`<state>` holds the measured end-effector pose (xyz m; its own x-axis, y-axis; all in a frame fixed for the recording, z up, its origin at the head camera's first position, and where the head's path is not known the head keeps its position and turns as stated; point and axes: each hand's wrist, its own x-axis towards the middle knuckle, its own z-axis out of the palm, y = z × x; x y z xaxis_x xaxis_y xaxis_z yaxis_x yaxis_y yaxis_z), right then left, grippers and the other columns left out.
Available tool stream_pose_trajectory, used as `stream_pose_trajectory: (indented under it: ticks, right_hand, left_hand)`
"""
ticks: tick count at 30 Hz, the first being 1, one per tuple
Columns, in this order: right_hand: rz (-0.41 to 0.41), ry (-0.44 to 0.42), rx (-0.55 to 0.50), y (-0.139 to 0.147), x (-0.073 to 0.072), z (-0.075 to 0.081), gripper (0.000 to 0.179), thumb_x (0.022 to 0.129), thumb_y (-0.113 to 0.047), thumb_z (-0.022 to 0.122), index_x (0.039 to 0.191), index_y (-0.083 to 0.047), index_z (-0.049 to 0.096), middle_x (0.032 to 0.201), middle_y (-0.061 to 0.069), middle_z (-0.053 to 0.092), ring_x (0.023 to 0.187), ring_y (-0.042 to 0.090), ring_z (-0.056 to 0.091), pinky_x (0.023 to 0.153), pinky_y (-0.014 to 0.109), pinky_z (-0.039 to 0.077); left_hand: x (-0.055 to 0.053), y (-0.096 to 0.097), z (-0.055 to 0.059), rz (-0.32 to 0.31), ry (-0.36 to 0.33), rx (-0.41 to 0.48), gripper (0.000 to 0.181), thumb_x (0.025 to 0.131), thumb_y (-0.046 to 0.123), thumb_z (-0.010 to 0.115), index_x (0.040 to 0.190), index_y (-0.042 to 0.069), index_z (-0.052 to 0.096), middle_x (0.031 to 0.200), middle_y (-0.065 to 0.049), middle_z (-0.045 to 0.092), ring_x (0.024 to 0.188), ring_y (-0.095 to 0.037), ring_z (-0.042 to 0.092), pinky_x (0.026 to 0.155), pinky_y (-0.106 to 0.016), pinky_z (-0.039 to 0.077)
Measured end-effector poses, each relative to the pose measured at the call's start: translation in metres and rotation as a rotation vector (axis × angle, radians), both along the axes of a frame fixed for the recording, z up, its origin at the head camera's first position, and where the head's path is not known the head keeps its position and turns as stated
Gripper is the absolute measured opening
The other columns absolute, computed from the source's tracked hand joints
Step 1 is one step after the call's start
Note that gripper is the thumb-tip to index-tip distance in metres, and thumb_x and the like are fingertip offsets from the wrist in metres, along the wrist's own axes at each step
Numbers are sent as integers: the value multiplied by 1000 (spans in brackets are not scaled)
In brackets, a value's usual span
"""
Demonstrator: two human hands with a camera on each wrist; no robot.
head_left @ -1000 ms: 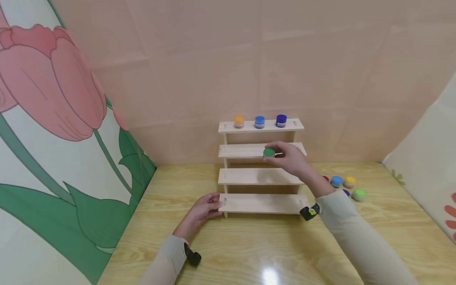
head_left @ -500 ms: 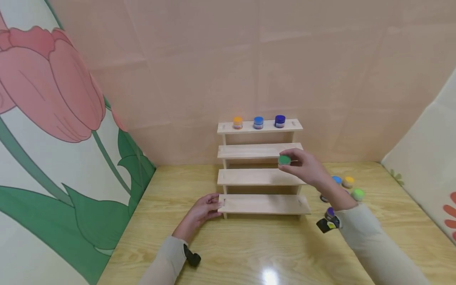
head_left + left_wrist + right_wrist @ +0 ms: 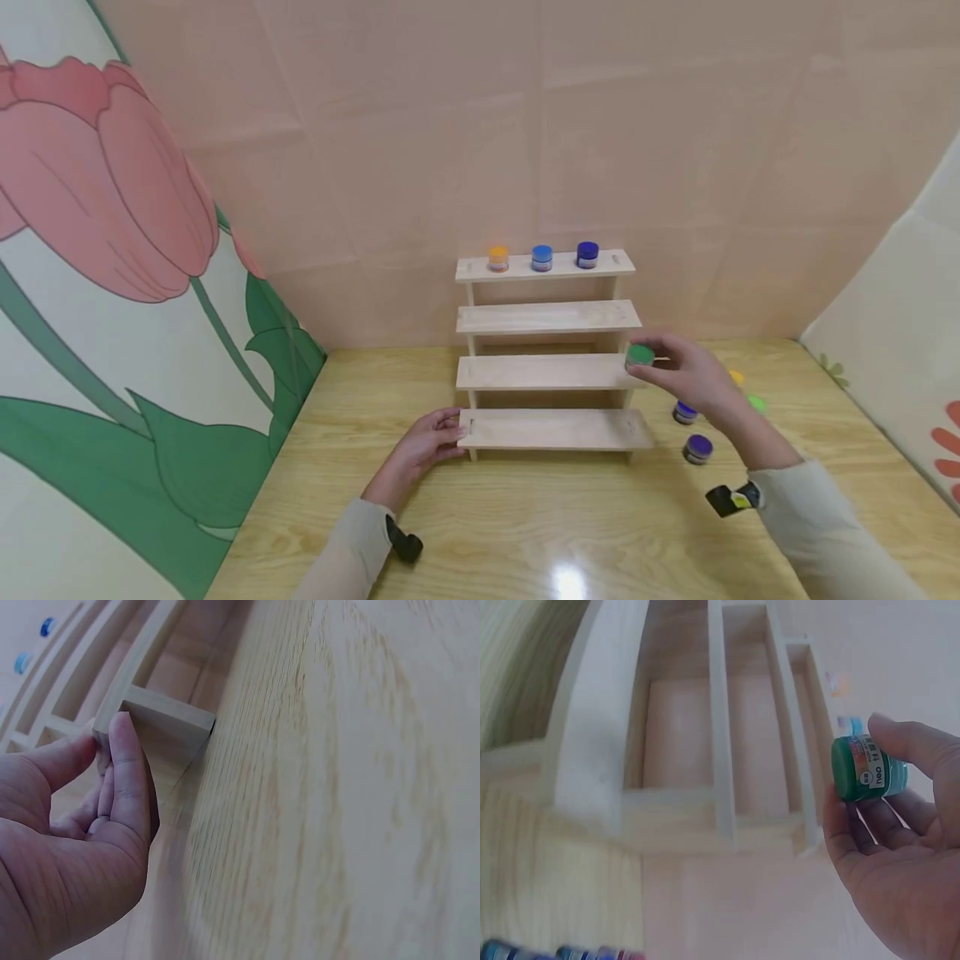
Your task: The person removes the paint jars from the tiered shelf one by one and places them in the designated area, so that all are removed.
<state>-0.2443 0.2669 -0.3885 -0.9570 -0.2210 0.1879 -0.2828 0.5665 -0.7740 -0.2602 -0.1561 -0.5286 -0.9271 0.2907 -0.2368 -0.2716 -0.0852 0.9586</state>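
Note:
A tiered wooden shelf (image 3: pixel 547 372) stands on the table in the head view. My left hand (image 3: pixel 424 440) pinches the left end of its lowest board between thumb and fingers; the left wrist view shows that board end (image 3: pixel 112 724) in the grip. My right hand (image 3: pixel 693 379) holds a small green-lidded paint jar (image 3: pixel 640 357) in the air by the shelf's right side, near the third board down. Its printed label shows in the right wrist view, where thumb and fingers grip the jar (image 3: pixel 866 766). On the top board sit an orange jar (image 3: pixel 498 259), a light blue jar (image 3: pixel 542 258) and a dark blue jar (image 3: pixel 587 255).
To the right of the shelf, a purple-lidded jar (image 3: pixel 698 449) and a dark blue jar (image 3: pixel 685 412) stand on the wood-grain table (image 3: pixel 525 517). Yellow and light green (image 3: pixel 756 404) jars are partly hidden behind my right arm. A pink backdrop (image 3: pixel 405 167) rises behind the shelf.
My right hand has moved right and down with the green-lidded jar, from in front of the second board to the shelf's right side. The left hand keeps its hold on the lowest board.

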Motion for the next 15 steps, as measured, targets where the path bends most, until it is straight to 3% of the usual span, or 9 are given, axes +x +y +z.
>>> stream_pose_trajectory:
  ticks: [6,13,15]
  right_hand:
    - [-30,-7,52,22,6,-10,56,98,-37,68,141,-4,53,128,21,60,119,50,59,88,42,61]
    - [-87,-30,117,45,16,-17,59,97,-41,68,142,-7,51,127,21,62,119,47,60,76,22,54]
    - [-86,-38,115,51,19,-20,60,98,-40,67,143,-6,50,129,23,61,120,48,59,75,21,54]
  left_hand:
    - [0,0,-1,6,-3,6,56,98,-2,61,149,-8,38,108,-7,55,87,-15,63,73,-25,61]
    - [1,1,1,6,-13,11,57,98,-2,61,150,-8,38,109,-7,56,88,-15,63,73,-25,61]
    - [2,1,1,6,-13,11,57,98,-1,61,150,-8,38,109,-7,56,88,-15,64,74,-25,61]
